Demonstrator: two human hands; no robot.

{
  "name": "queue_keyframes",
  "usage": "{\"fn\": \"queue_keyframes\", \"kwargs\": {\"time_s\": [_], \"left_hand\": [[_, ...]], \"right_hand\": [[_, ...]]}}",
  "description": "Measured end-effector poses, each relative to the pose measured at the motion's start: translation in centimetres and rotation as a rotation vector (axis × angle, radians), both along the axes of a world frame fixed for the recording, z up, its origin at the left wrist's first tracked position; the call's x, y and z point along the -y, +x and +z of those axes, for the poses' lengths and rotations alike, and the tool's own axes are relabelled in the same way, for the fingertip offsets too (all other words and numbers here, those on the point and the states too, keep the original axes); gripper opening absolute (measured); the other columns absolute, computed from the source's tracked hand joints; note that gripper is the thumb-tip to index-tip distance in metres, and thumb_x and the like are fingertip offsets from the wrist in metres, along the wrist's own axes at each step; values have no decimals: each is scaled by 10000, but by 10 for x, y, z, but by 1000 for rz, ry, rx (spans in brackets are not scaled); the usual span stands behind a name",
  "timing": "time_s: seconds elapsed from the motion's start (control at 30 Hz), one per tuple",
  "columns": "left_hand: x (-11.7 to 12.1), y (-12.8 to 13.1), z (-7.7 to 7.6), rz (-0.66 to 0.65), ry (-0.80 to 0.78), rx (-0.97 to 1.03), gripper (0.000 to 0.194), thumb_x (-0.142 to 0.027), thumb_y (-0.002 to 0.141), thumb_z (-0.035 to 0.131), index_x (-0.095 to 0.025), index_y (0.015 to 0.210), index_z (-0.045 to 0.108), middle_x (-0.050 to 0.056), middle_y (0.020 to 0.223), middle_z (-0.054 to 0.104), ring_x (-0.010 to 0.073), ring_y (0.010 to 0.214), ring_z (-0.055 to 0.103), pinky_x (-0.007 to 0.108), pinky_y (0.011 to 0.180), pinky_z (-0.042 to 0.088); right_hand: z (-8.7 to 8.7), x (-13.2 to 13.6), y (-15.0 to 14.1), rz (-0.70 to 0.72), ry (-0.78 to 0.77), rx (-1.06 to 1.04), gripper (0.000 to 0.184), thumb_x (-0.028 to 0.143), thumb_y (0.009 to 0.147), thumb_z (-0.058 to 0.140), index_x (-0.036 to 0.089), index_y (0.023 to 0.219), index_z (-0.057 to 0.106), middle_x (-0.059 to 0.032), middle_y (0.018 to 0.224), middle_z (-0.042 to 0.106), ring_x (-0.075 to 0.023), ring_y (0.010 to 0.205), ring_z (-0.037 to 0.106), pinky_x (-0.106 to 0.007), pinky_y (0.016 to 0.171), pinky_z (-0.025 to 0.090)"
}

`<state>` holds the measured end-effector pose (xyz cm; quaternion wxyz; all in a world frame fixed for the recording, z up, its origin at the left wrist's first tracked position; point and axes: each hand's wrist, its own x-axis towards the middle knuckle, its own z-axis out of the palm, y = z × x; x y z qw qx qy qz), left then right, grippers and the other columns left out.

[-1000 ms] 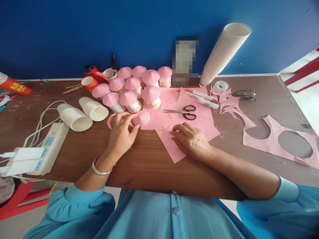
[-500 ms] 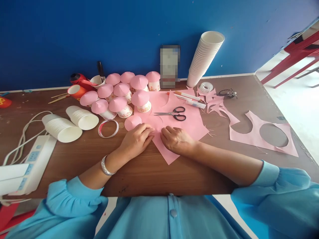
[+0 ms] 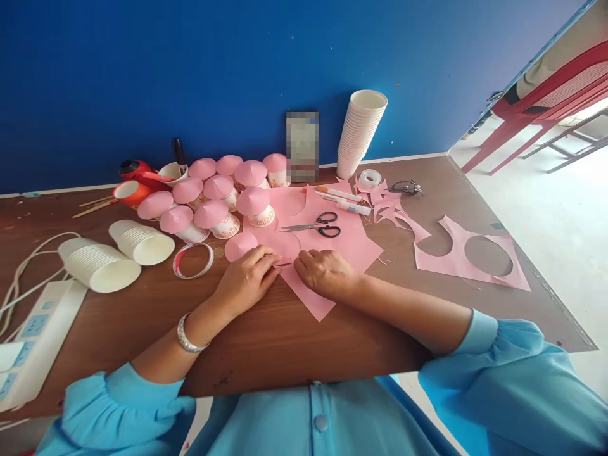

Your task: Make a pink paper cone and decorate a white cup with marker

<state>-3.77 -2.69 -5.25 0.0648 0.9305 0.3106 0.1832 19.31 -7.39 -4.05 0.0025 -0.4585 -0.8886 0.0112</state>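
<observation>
Both my left hand (image 3: 247, 278) and my right hand (image 3: 329, 273) are closed, fingertips pinching the near edge of a round pink paper piece (image 3: 284, 244). It lies over a larger pink paper sheet (image 3: 354, 250), whose corner points toward me. Another pink paper piece (image 3: 240, 246) touches the sheet just beyond my left hand. Black-handled scissors (image 3: 316, 226) rest beyond my fingers, blades pointing left. The fingertips partly hide the edge that they grip.
Several paper cups with pink cone tops (image 3: 215, 214) stand at the left back. A tape ring (image 3: 193, 260), loose paper cups (image 3: 99, 265) and a power strip (image 3: 40, 342) lie left. Markers (image 3: 349, 196), a tall cup stack (image 3: 361, 133) and pink scraps (image 3: 468, 277) are right.
The view has shifted, so the table contents appear further left and slightly lower. Both hands keep their pinch, and a dark gap now shows at the paper's near edge between them.
</observation>
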Motion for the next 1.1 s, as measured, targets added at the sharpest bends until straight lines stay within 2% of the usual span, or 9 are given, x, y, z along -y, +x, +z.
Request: {"fn": "queue_keyframes", "kwargs": {"time_s": [0.13,0.3,0.5,0.63,0.73,0.83,0.93,1.0,1.1], "left_hand": [[0,1,2,32,-39,-16,178,-237,1036,584,-177,1160,697,88,1098,746,212,944,746,324,743,608],[0,3,5,48,-97,-15,138,-207,1014,599,-183,1115,690,75,1095,748,206,955,748,312,745,602],[-2,2,5,49,-130,-9,148,-208,1005,606,-183,1130,683,70,1120,741,205,969,750,308,743,604],[-2,1,3,38,-114,15,153,-207,1002,610,-180,1132,685,67,1112,740,192,936,749,293,718,594],[-3,1,2,42,-111,9,150,-201,999,614,-178,1131,681,69,1106,741,191,923,747,291,711,588],[-4,2,4,47,-123,-10,142,-196,995,612,-183,1122,674,66,1103,743,192,929,745,292,718,585],[-4,3,5,52,-131,-16,130,-214,1002,604,-189,1109,674,60,1096,743,186,912,741,282,688,570],[-5,3,6,49,-136,-12,128,-231,1007,599,-196,1103,676,57,1095,741,184,907,738,278,680,563],[-5,3,6,46,-156,-7,131,-233,1006,596,-205,1107,674,55,1108,740,179,896,733,279,697,568]], "right_hand": [[4,4,15,-73,-6,-6,278,115,1056,422,142,979,689,-123,929,705,-198,760,642,-310,527,318],[6,4,9,-118,-40,-34,269,330,1061,574,137,1231,655,-137,1064,716,-218,856,691,-310,561,365],[9,-2,-6,-73,-117,9,332,68,1044,376,129,1074,701,-148,1035,720,-229,854,713,-310,576,385],[12,-1,1,-99,-133,35,326,40,1018,389,107,1055,705,-171,1007,724,-243,842,716,-313,578,405],[12,3,6,-128,-137,29,251,218,1070,471,120,1102,700,-165,1053,723,-255,884,721,-323,611,454],[10,6,2,-149,-120,6,332,407,1066,549,118,1161,682,-179,1130,710,-271,940,724,-330,641,482],[10,5,-8,-115,-123,6,243,221,1068,479,117,1112,694,-167,1073,722,-258,904,731,-321,628,469],[10,3,-12,-98,-131,13,291,84,1033,418,116,1082,703,-157,1031,731,-247,866,731,-313,607,450],[12,1,-9,-112,-129,15,309,42,1008,415,112,1075,708,-160,1016,736,-239,839,721,-305,588,430]]}}
